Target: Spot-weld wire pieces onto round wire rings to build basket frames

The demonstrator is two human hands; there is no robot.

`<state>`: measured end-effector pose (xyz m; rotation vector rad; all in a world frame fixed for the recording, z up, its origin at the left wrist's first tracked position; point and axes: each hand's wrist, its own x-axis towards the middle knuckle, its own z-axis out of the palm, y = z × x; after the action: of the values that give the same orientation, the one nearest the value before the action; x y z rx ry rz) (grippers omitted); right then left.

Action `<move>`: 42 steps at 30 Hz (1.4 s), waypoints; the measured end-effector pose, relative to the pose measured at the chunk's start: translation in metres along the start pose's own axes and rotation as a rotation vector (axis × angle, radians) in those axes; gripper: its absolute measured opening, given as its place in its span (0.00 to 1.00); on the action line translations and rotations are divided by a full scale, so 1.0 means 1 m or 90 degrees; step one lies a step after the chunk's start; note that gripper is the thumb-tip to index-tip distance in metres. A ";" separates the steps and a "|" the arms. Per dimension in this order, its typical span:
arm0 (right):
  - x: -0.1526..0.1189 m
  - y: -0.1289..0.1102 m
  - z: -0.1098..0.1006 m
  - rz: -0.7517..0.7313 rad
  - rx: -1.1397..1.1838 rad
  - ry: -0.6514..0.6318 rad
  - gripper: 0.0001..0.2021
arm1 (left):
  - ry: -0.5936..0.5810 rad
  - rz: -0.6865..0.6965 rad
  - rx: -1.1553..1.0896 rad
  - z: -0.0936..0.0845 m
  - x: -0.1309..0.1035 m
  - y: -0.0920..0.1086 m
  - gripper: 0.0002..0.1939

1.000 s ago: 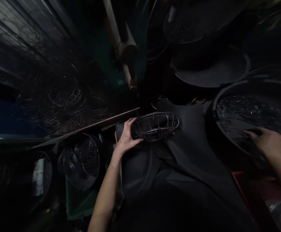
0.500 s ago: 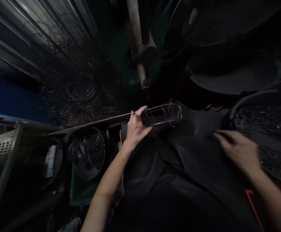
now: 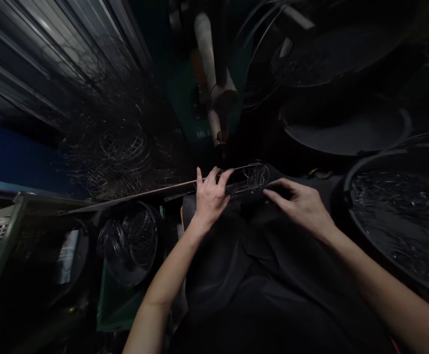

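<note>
An oblong wire basket (image 3: pixel 253 178) lies on its side just below the tip of a machine's arm (image 3: pixel 219 140). My left hand (image 3: pixel 211 194) grips the basket's left end, its fingers over the wires. At the basket's lower right side is my right hand (image 3: pixel 299 199), with thumb and forefinger closed together. Whatever sits between those fingertips is too small and dark to make out. Dark cloth (image 3: pixel 243 275) covers the lap beneath both hands.
A round tub of small wire pieces (image 3: pixel 402 211) stands at the right, with a shallow pan (image 3: pixel 347 130) behind it. Wire rings fill a black bucket (image 3: pixel 157 236) over a green crate (image 3: pixel 114 309) at left. Tangled wire baskets (image 3: pixel 126 147) are piled beyond the board's edge.
My right hand has moved left from beside the tub to the basket. My left hand still holds the basket, which sits slightly lower and further left.
</note>
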<state>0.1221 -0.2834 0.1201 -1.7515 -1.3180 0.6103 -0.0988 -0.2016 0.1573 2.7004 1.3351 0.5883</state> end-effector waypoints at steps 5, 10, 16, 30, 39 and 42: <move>0.024 -0.013 0.027 0.033 0.046 -0.055 0.14 | 0.009 0.005 0.018 0.015 -0.001 -0.001 0.30; 0.037 -0.024 0.043 0.084 0.095 -0.042 0.15 | 0.047 0.015 0.023 0.023 -0.003 -0.001 0.29; 0.027 -0.051 0.057 0.022 0.108 0.044 0.14 | 0.076 -0.004 0.007 0.021 0.000 0.003 0.29; 0.031 -0.048 0.063 0.019 0.105 0.091 0.16 | 0.113 -0.013 -0.036 0.039 0.005 0.001 0.32; 0.034 -0.052 0.060 -0.048 0.083 0.108 0.13 | 0.160 0.015 -0.066 0.044 0.012 -0.005 0.30; 0.036 -0.050 0.060 -0.086 0.083 0.125 0.12 | 0.181 0.024 -0.074 0.046 0.014 -0.006 0.30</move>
<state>0.0604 -0.2250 0.1339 -1.5607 -1.2208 0.4272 -0.0785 -0.1821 0.1179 2.6277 1.2611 1.0528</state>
